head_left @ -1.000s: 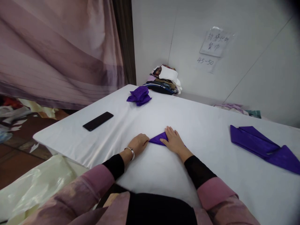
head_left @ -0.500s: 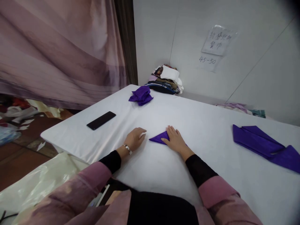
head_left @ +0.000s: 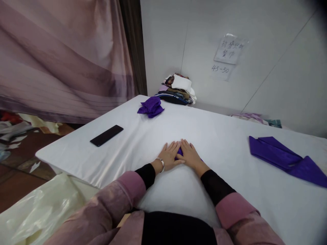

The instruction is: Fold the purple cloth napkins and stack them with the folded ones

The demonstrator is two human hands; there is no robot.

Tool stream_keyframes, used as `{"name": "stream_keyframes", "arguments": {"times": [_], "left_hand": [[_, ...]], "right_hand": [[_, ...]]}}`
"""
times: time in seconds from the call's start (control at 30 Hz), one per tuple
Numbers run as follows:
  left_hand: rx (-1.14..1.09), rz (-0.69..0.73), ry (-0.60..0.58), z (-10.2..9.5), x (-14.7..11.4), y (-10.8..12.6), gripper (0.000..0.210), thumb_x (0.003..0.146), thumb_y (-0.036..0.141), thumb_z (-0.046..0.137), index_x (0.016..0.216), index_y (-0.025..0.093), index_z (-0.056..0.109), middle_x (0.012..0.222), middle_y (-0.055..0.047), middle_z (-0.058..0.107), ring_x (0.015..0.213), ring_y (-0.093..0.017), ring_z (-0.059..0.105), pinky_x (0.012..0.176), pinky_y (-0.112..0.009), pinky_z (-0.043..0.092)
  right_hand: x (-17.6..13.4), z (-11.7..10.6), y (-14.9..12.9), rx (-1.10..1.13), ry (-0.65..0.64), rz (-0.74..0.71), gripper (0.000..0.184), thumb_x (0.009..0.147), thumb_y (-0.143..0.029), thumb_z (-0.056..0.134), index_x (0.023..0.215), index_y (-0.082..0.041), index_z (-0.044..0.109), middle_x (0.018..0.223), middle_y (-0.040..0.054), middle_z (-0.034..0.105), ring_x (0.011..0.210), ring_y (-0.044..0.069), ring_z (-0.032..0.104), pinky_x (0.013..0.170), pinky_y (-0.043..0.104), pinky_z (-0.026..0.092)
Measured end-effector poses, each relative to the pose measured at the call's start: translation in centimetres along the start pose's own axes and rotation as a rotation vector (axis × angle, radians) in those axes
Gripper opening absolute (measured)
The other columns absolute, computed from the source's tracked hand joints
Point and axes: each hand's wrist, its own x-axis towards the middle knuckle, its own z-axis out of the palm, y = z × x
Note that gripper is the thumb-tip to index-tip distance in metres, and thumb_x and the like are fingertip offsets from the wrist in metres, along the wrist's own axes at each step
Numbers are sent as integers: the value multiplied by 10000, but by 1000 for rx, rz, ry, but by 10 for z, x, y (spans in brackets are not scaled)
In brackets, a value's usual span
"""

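Flat on the white-covered table lies a folded purple cloth napkin (head_left: 180, 153), mostly hidden under both hands. My left hand (head_left: 170, 157), with a silver bracelet at the wrist, rests palm down over its left part, fingers stretched out. Beside it, my right hand (head_left: 189, 155) presses flat on the right part, and the fingertips of the two hands nearly meet. Only a small purple patch shows between them, plus a sliver past the right hand. Neither hand grips anything.
A crumpled purple cloth (head_left: 151, 107) lies toward the far corner of the table (head_left: 217, 129). A black phone (head_left: 106, 135) is at the left. On the right sits a folded purple napkin (head_left: 283, 157). Stacked clothes (head_left: 177, 89) stand by the wall.
My left hand has moved right, from bare tablecloth onto the left point of the folded napkin. My right hand has stayed on the napkin. The view has shifted slightly.
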Motion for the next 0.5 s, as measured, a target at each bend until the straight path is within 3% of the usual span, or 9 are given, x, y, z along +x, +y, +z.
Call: {"name": "stream_keyframes", "arguments": {"times": [0.33, 0.4, 0.5], "left_hand": [[81, -117, -111, -15, -49, -30, 828, 812, 693, 303, 1431, 151, 215, 1499, -135, 181, 1385, -275, 129, 1099, -516, 53], [52, -168, -142, -27, -50, -31, 806, 825, 683, 278, 1426, 150, 227, 1497, -139, 186, 1384, -275, 139, 1093, -529, 61], [15, -173, -50, -42, -32, -19, 775, 847, 652, 272, 1427, 140, 217, 1504, -142, 164, 1389, -259, 115, 1101, -507, 67]], "right_hand": [[1, 0, -4, 21, 20, 31, 804, 850, -642, 278, 1431, -88, 225, 1508, 129, 155, 1388, 245, 89, 1099, 427, 81], [1, 0, -4, 21, 20, 22, 806, 852, -643, 272, 1429, -82, 226, 1507, 133, 156, 1388, 246, 88, 1099, 431, 81], [0, 1, -3, 11, 40, 3, 772, 869, -605, 280, 1427, -74, 229, 1503, 143, 166, 1387, 255, 94, 1098, 444, 91]]}}
